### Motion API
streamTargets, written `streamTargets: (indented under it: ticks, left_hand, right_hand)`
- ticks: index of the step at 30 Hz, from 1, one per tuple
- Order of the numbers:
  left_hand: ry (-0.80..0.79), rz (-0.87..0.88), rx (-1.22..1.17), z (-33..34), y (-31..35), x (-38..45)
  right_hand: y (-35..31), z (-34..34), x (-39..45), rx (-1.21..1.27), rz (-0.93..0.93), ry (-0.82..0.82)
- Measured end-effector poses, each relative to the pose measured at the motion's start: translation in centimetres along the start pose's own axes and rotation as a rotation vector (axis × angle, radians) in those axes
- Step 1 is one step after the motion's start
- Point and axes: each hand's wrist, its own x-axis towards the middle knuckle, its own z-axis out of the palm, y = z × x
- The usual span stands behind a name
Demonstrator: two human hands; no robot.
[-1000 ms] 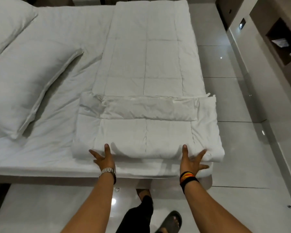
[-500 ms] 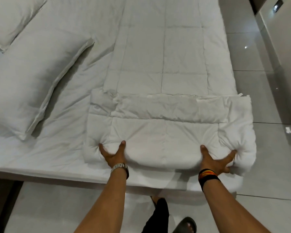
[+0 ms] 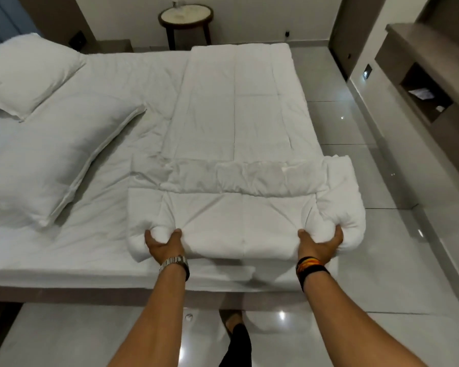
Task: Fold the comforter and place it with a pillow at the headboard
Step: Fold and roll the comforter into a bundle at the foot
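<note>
A white quilted comforter [image 3: 236,115] lies as a long strip down the right side of the bed, its near end folded over into a thick wad [image 3: 239,215]. My left hand [image 3: 164,245] grips the wad's near left corner. My right hand [image 3: 319,245] grips its near right corner, which bulges past the mattress edge. Both hands pinch the fabric, and the near edge is lifted slightly off the sheet. Two white pillows lie on the left: a large one [image 3: 45,165] near me and another [image 3: 27,75] farther back.
The bed [image 3: 96,250] has a white sheet and its near edge runs across in front of me. A round side table [image 3: 186,17] stands beyond the bed's far end. Glossy tiled floor [image 3: 355,144] runs along the right, bounded by a wall unit with a shelf niche [image 3: 424,96].
My hands went from resting flat with spread fingers on the folded end to closing on its two near corners and bunching the fabric. The camera view has tilted up.
</note>
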Motion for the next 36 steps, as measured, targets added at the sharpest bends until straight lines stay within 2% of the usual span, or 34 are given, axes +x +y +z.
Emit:
streamTargets:
  ticks: [5, 9, 15, 18, 21, 25, 32, 34, 36]
  left_hand:
    - [-0.02, 0.067, 0.003, -3.3, 0.7, -4.1]
    - [0.012, 0.058, 0.022, -9.3, -0.9, -7.3]
    - [0.141, -0.134, 0.207, -22.1, -7.6, -10.5]
    - [0.181, -0.185, 0.302, -24.7, -7.7, -11.6]
    - [0.16, -0.089, 0.216, -21.2, -4.5, -11.5]
    - [0.095, 0.114, 0.204, -13.4, 0.9, -7.7]
    - [-0.073, 0.248, 0.118, 1.2, 9.2, 0.7]
    - [-0.138, 0.268, 0.103, 5.7, 11.6, 4.0]
    - [-0.234, 0.229, 0.044, 9.5, 14.0, 7.0]
  right_hand:
    - [-1.8, -4.0, -1.6, 0.02, -0.035, -0.009]
    - [-0.3, -10.3, -5.7, 0.001, 0.003, -0.02]
    - [7.7, -18.9, -13.4, -0.137, 0.237, 0.01]
    - [8.3, -19.7, -15.4, -0.18, 0.294, 0.017]
    - [5.3, -16.7, -13.8, -0.151, 0.196, 0.004]
    - [-1.2, -9.5, -9.9, -0.168, 0.171, 0.021]
    - [-9.6, 3.1, -0.7, -0.11, 0.035, 0.047]
    - [-12.3, 7.5, 2.9, -0.065, -0.028, -0.011]
    - [-14.8, 11.2, 6.1, 0.03, -0.045, -0.143]
